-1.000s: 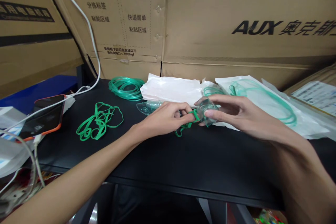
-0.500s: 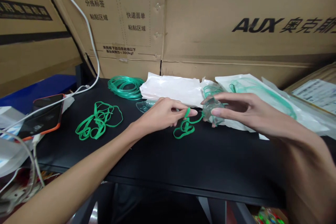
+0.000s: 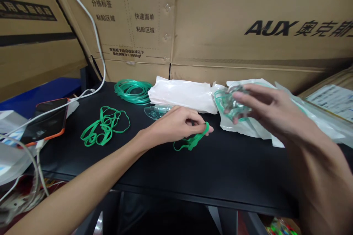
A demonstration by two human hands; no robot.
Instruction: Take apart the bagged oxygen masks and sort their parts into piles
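My left hand (image 3: 173, 126) pinches a green elastic strap (image 3: 190, 141) whose loose end trails on the black table (image 3: 193, 169). My right hand (image 3: 264, 112) holds a clear plastic mask (image 3: 234, 102) with green tubing, raised a little over the white plastic bags (image 3: 248, 126) at the right. The strap and the mask are apart. Another clear mask piece (image 3: 157, 111) lies on the table just behind my left hand.
A pile of green elastic straps (image 3: 103, 130) lies at the left, a coil of green tubing (image 3: 132, 91) behind it. A flat white bag (image 3: 183, 94) rests mid-table. A phone (image 3: 45, 121) with a white cable sits at the left edge. Cardboard boxes (image 3: 220, 25) wall the back.
The strap has come away from the mask. My right hand lifted the mask up and to the right over the bags; my left hand drew the strap down toward the table.
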